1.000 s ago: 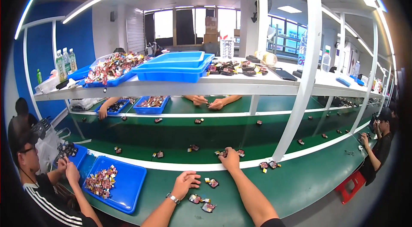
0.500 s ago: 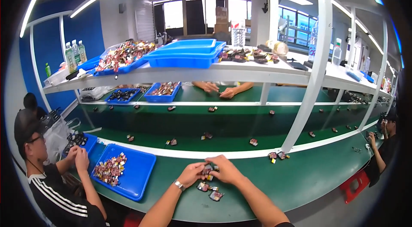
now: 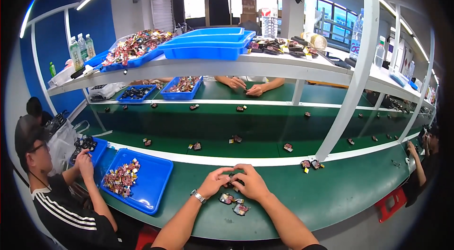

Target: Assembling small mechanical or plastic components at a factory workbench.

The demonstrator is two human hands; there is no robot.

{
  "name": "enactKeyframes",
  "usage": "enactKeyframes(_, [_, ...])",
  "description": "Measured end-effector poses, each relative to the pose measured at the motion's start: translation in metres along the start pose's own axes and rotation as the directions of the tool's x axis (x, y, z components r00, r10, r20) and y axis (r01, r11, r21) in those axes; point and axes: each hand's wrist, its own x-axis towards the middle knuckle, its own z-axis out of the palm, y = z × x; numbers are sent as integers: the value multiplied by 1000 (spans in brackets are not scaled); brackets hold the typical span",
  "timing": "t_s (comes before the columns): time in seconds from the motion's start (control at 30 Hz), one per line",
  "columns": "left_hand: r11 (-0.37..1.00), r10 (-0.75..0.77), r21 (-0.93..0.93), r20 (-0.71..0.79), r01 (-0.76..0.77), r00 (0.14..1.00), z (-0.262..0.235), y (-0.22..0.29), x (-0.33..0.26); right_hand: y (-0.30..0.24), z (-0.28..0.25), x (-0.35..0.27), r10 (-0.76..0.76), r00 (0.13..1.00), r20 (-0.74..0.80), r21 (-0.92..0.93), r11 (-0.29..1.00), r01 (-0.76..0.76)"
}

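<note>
My left hand (image 3: 213, 184), with a metal-banded watch on the wrist, and my right hand (image 3: 251, 184) meet above the green bench (image 3: 302, 198). Fingers of both close around a small dark electronic piece (image 3: 231, 179), mostly hidden between them. Just below the hands, on the bench, lie small reddish circuit-board pieces: one with a dark rim (image 3: 226, 198) and another with a pale face (image 3: 241, 209). A little yellow-tabbed part sits close beside them.
At left, a blue tray (image 3: 162, 184) holds a heap of small boards, next to a seated co-worker (image 3: 61, 202). Two similar pieces (image 3: 310, 165) lie by a white post (image 3: 347, 89). Beyond the white rail, a green belt (image 3: 213, 124) carries scattered pieces, under a loaded shelf (image 3: 213, 68).
My view has tilted slightly. My hands have drawn closer together, fingertips now arched and touching over the piece, which shows less than before. The pieces below them stay on the bench.
</note>
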Motion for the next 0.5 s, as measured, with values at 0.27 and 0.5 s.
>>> enactKeyframes(0.27, [984,-74,-162,2,74,997,10,9,-2,7,4,0,-63,998,-15,-41,997,62])
enactKeyframes(0.5, [983,24,-183,94,-6,995,2,4,-3,4,6,-1,65,997,-28,25,998,-65])
